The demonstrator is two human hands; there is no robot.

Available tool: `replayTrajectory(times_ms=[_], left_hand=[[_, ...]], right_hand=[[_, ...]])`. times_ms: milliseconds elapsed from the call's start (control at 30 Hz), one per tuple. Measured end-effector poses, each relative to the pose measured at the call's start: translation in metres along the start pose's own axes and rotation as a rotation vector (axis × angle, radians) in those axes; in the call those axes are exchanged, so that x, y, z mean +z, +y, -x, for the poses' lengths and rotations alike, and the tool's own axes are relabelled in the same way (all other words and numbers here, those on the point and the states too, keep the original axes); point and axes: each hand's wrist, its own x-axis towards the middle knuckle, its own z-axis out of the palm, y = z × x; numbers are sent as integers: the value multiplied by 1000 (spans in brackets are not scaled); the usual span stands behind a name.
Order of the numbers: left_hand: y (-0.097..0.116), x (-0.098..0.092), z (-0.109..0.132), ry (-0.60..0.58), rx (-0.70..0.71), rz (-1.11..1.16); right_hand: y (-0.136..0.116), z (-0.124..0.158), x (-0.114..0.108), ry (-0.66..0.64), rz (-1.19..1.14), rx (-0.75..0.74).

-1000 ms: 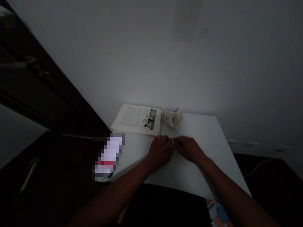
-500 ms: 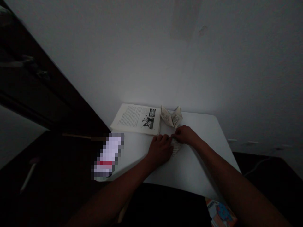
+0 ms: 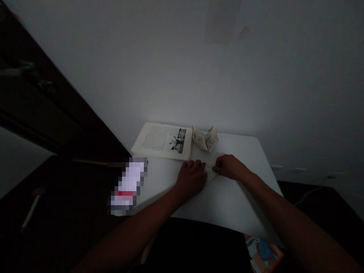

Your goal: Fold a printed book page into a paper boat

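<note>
left hand point(image 3: 191, 176) resting over folded printed paper point(image 3: 209, 175), can't tell if it's gripping | right hand point(image 3: 227, 166) pinching its edge | book point(image 3: 162, 141) just beyond

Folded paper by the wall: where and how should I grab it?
Probably pinch the folded paper lightly by its right peak, coming from the right: that tip sticks up, while the book sits close on the left and the wall behind.

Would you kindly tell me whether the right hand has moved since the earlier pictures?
Yes; judged against the book, the right hand has shifted rightward, farther from it.
</note>
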Motion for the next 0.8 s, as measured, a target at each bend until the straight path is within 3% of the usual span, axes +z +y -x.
replayTrajectory(times_ms=[267,433,533,800], left_hand=[[0,1,0,-3,-4,-7],[-2,1,0,0,4,-6],[-3,2,0,2,12,15],[-7,0,-1,2,24,91]], right_hand=[[6,12,1,1,-28,-18],[12,25,8,111,-188,-60],[13,34,13,154,-260,-162],[17,38,28,286,1,-389]])
